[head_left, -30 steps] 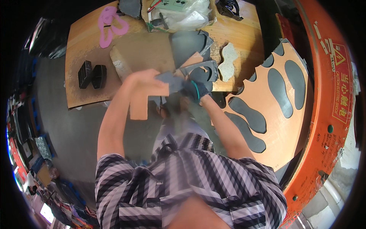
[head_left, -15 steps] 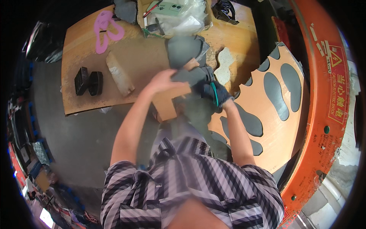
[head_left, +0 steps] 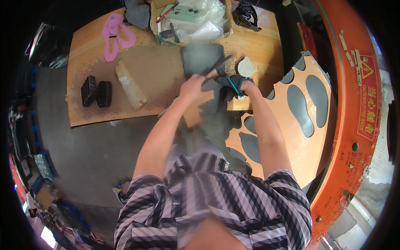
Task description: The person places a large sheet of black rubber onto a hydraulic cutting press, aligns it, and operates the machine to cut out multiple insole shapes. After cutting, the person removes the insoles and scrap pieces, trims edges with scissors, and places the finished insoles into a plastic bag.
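Observation:
My bare left hand [head_left: 192,86] is closed on a tan and dark grey sheet offcut [head_left: 192,114], its lower part hanging past the table's front edge. In a dark glove, my right hand [head_left: 235,86] grips what looks like a pair of scissors [head_left: 234,84] with a teal handle. A dark blade-like tip points up and to the right from the glove. The two hands are close together, and the glove hides most of the tool. Just beyond them a dark grey piece [head_left: 203,58] lies on the wooden table [head_left: 158,62]. A pale shaped piece [head_left: 246,66] rests beside the glove.
At right leans a tan board [head_left: 287,125] with grey sole-shaped areas, next to an orange machine frame [head_left: 339,125]. Two black blocks [head_left: 96,92], a pale bar [head_left: 129,85] and pink sole shapes [head_left: 112,37] lie on the left. A cardboard box [head_left: 228,25] stands at the back.
Both hands have shifted slightly away from me, carrying the offcut, and my left hand has moved right. The gloved hand has turned, with the blade-like tip now showing.

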The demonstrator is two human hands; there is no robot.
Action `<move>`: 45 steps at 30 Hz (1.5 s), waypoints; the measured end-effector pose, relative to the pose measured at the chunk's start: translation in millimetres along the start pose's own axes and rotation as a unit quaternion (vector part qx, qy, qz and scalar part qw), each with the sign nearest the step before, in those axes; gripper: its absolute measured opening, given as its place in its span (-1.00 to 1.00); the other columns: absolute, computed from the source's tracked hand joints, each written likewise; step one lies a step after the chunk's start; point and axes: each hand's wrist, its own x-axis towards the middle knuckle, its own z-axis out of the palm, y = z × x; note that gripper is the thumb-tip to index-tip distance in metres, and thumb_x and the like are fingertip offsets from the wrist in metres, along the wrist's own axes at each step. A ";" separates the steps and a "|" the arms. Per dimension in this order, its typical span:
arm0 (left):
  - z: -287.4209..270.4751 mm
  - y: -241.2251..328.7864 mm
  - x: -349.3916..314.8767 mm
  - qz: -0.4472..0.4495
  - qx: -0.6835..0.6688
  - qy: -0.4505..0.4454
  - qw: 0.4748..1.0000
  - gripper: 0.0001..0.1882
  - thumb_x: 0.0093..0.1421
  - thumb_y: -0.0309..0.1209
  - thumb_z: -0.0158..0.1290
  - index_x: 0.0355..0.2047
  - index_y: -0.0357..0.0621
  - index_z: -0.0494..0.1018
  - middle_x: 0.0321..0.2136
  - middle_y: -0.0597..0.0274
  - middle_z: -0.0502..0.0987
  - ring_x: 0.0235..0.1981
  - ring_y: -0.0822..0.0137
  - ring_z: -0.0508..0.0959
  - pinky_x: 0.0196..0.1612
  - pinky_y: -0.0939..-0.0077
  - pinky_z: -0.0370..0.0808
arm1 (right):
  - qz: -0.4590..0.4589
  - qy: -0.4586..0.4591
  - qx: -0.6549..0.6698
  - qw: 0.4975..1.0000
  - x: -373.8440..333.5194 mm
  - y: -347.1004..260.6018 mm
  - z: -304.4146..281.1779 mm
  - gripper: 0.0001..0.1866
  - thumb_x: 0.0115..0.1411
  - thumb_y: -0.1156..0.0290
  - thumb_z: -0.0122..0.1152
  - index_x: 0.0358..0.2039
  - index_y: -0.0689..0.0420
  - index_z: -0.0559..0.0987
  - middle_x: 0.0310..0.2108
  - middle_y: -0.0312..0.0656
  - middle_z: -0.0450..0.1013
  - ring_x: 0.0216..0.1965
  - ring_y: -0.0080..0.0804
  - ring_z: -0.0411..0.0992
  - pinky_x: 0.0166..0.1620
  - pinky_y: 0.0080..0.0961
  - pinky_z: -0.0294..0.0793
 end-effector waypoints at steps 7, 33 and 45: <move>3.4 4.1 -8.9 0.019 0.060 0.050 0.997 -0.45 -0.14 -0.07 0.18 -0.17 -0.11 0.44 -0.14 0.15 0.42 0.00 0.11 0.33 -0.01 0.20 0.31 | 0.010 -0.023 -0.006 1.000 -7.6 30.9 7.9 -0.85 -0.15 0.51 0.16 -0.47 0.13 0.57 -0.37 -0.03 0.49 -0.33 -0.10 0.45 -0.31 -0.34 0.45; -9.8 -17.4 -11.3 0.032 -0.094 0.011 0.995 -0.50 -0.12 -0.16 0.19 -0.21 -0.19 0.39 -0.15 0.10 0.38 -0.13 0.06 0.42 -0.09 0.28 0.41 | -0.046 -0.060 0.005 0.997 51.0 -14.8 -6.4 -0.72 0.02 0.29 0.11 -0.27 0.13 0.52 -0.29 0.02 0.48 -0.25 -0.06 0.43 -0.23 -0.36 0.42; -9.4 -10.5 -7.6 -0.086 -0.161 -0.084 0.980 -0.18 -0.23 -0.24 0.25 0.11 -0.09 0.24 -0.11 0.05 0.45 -0.08 0.08 0.46 -0.02 0.34 0.37 | -0.007 0.011 0.160 0.987 -97.3 -110.9 -99.4 -0.57 0.18 0.14 -0.03 -0.01 0.11 0.38 -0.13 0.07 0.43 -0.08 0.06 0.38 -0.07 -0.28 0.35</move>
